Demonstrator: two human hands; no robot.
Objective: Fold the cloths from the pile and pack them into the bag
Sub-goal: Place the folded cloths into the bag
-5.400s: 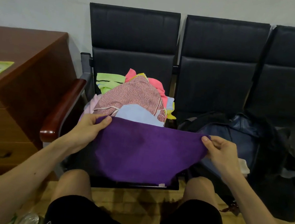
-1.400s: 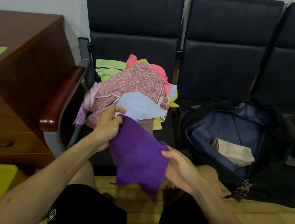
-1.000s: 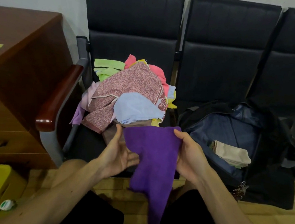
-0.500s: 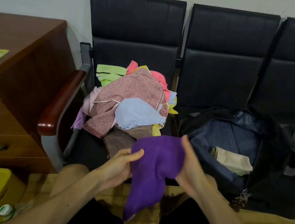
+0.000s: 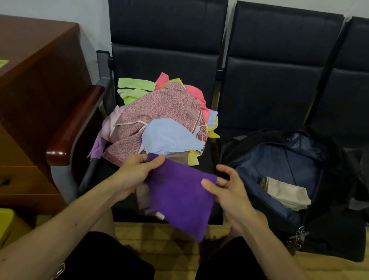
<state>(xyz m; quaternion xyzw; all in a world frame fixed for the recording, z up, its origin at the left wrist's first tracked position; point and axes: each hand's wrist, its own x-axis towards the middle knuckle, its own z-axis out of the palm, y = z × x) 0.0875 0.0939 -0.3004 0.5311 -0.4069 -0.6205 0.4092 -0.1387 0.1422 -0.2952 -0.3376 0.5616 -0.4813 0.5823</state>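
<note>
Centre frame, the purple cloth [image 5: 178, 199] hangs between both hands, just above the front edge of the left seat [image 5: 105, 172]. Left hand [image 5: 136, 173] pinches its upper left corner, fingers curled round the fabric. Right hand [image 5: 226, 191] clamps the upper right edge under the thumb, its other fingers loosely spread. Behind, the pile of cloths [image 5: 163, 118] sits mid-frame; right of it, the open bag [image 5: 292, 162] holds a folded beige cloth [image 5: 286, 193].
</note>
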